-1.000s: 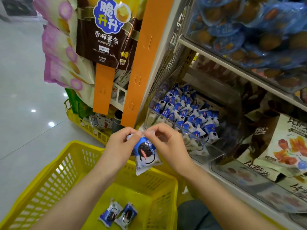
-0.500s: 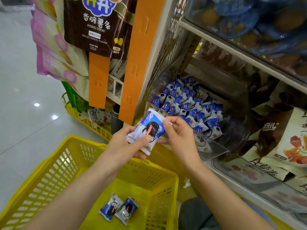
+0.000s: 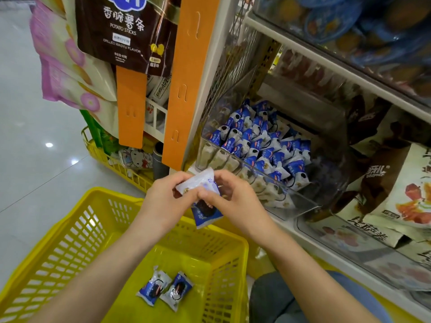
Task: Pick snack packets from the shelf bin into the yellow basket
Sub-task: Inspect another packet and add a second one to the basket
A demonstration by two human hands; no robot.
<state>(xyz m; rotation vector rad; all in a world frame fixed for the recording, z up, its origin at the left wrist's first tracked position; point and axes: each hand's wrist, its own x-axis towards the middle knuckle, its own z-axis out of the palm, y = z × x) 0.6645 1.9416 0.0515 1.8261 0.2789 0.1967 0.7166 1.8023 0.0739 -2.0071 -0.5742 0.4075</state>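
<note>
Head view, nearest first: low in frame, yellow latticed plastic basket [image 3: 70, 241], with two small blue-and-white snack packets side by side on its floor, the left packet [image 3: 154, 286] and the right packet [image 3: 177, 292] touching along one edge. Just right of the basket, a grey-clad knee [image 3: 275, 299].

Above the basket's far rim, both bare forearms reaching forward and meeting. Left hand [image 3: 163, 203] and right hand [image 3: 235, 203] together pinching a third blue-and-white snack packet [image 3: 206, 213], fingers curled round its crumpled white upper end, thumbs close together at the front. Lower end of that packet hanging free, with a dark round biscuit printed on it, over the basket's far wall, not yet inside.

Beyond the hands, clear plastic shelf bin [image 3: 300, 201] tilted towards the aisle, piled with many matching blue-and-white packets [image 3: 263, 145]. Left of the bin, two flat orange hanging strips [image 3: 186, 89]. Farthest up, dark brown potato-stick bag [image 3: 126, 31] beside pink-and-cream bags [image 3: 67, 73].
</note>
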